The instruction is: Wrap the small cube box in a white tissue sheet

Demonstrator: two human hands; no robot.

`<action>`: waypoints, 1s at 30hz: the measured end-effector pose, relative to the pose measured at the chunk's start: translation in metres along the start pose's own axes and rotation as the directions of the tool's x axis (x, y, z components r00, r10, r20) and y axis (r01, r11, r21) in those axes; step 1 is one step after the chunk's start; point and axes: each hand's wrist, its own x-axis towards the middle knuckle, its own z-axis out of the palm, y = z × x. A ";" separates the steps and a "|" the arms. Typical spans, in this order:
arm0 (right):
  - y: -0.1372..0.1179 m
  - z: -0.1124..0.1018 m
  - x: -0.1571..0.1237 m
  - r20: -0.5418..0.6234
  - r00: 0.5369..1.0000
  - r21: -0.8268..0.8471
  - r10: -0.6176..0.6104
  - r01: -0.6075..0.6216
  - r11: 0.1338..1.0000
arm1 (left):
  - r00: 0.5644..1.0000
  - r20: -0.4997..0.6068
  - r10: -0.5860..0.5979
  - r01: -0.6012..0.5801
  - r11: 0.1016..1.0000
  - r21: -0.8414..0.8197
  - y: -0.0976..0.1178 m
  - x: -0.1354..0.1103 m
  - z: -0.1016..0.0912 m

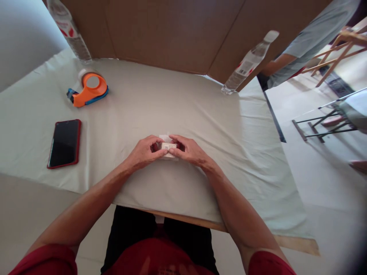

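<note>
A small whitish box-like block [168, 146] with faint markings on its face is gripped between my two hands, low over the cloth near the table's front. My left hand [148, 149] closes on its left side, the thumb laid along the near edge. From the other side my right hand [187, 149] holds it the same way, and the thumb tips almost meet. A pale, thin, paper-like piece [164, 138] shows just beyond the block, and its lower end is hidden. What the curled fingers cover underneath cannot be seen.
An orange and blue tape dispenser [90, 91] and a red-cased phone [64, 143] lie on the left. Water bottles stand back left [70, 32] and back right [248, 65] against a cardboard wall [169, 34]. Beyond it, at right, a person's arm [279, 64] shows.
</note>
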 end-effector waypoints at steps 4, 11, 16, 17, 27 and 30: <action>0.003 -0.004 0.002 -0.066 0.998 0.041 0.021 -0.018 0.999 | 0.996 0.047 -0.070 0.072 0.997 -0.034 0.002 0.001 -0.002; 0.009 -0.012 0.025 -0.253 0.954 -0.178 0.162 -0.211 0.961 | 0.994 0.051 -0.095 0.097 0.995 -0.029 0.001 0.003 -0.001; -0.001 -0.013 0.046 -0.063 0.975 -0.273 0.212 -0.221 0.936 | 0.993 0.067 -0.101 0.103 0.994 -0.042 0.002 0.003 -0.001; -0.002 -0.013 0.049 -0.029 0.975 -0.260 0.220 -0.220 0.940 | 0.992 0.070 -0.104 0.107 0.993 -0.046 0.002 0.003 -0.002; -0.004 -0.015 0.044 -0.073 0.977 -0.268 0.200 -0.212 0.940 | 0.991 0.076 -0.110 0.115 0.991 -0.065 0.005 0.004 -0.002; -0.009 -0.017 0.037 -0.097 0.964 -0.374 0.249 -0.267 0.888 | 0.992 0.083 -0.100 0.106 0.992 -0.064 0.004 0.003 -0.002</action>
